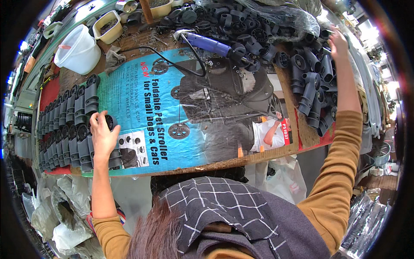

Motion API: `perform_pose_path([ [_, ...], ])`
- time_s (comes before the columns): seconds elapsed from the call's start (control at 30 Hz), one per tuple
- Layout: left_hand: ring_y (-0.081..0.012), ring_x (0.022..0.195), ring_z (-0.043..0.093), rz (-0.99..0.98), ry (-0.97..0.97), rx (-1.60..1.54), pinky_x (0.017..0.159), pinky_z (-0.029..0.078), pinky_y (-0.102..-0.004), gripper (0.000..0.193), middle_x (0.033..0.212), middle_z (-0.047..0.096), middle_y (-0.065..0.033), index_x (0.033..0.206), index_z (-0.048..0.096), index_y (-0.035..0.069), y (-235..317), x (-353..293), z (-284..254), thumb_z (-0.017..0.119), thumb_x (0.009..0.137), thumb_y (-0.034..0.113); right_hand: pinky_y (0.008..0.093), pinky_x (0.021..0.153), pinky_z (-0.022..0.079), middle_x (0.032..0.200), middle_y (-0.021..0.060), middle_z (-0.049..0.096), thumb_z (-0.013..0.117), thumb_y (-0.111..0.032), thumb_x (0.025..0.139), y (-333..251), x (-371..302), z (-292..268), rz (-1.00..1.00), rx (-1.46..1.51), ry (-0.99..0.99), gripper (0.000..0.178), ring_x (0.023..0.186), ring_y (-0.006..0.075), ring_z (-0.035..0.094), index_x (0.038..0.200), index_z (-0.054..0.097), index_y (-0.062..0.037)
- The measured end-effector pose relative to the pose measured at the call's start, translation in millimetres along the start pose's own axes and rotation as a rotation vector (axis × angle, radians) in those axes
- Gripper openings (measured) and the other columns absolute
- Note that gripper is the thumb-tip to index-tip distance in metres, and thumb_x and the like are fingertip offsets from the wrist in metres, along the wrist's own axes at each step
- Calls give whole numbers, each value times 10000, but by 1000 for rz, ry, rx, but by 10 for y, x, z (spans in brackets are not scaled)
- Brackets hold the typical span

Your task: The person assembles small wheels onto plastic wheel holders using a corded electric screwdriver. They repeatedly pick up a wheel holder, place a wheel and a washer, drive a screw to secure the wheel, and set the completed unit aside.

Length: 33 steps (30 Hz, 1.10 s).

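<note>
My left hand is at the left of the bench, fingers and thumb curled round a black plastic wheel fitting at the end of a row. Beside it, several matching fittings stand packed in two rows, each a dark tube with a small wheel. My right arm stretches to the far right. There my right hand is over the edge of a loose pile of the same dark fittings, next to clear plastic wrap. Its fingers look stretched out, slightly blurred, with no fitting visible in them.
A blue printed cardboard sheet covers the bench middle. A purple power screwdriver with a black cord lies across its far side. Behind on the left are a white bucket and a cream tub of small hardware. Plastic bags hang below left.
</note>
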<state>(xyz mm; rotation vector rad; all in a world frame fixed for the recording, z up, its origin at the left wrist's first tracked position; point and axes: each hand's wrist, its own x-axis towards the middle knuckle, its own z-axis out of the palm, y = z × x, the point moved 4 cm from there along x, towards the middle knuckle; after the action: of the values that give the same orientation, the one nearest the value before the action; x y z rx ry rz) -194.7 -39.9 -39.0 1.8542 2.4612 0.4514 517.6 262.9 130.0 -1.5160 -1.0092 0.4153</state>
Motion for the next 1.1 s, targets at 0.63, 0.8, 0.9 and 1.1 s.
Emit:
perform_pose_path([
  [0.63,-360,1138,501,242,-82,-537,1002,409,-466,548,1255,460,-174,1162,583,60,1670,525,367,772,734,345,391,861,525,1042,112,637,685,49,727,-44,-3476,1540,-1171,-257,-969,238,997,315,613,948,637,-27],
  [0.8,-311,996,592,288,121,-305,888,476,-409,176,1005,659,-123,975,681,103,1899,2119,890,676,818,183,372,802,499,967,93,649,669,9,790,-465,-3368,1723,-944,-177,-776,149,906,283,613,931,654,-37],
  [0.9,-282,1031,593,246,29,-135,914,485,-376,159,1011,694,-73,942,721,135,1991,2524,1127,678,838,247,363,846,484,1003,103,657,664,3,807,-535,-3350,1806,-859,-199,-842,128,951,280,615,930,664,-32],
  [1.1,-274,841,601,358,228,-655,774,475,-391,142,826,699,-90,839,730,80,1769,1784,463,707,810,217,269,727,497,948,93,661,671,8,840,-716,-3348,1886,-727,-83,-656,142,806,137,607,980,675,-9],
])
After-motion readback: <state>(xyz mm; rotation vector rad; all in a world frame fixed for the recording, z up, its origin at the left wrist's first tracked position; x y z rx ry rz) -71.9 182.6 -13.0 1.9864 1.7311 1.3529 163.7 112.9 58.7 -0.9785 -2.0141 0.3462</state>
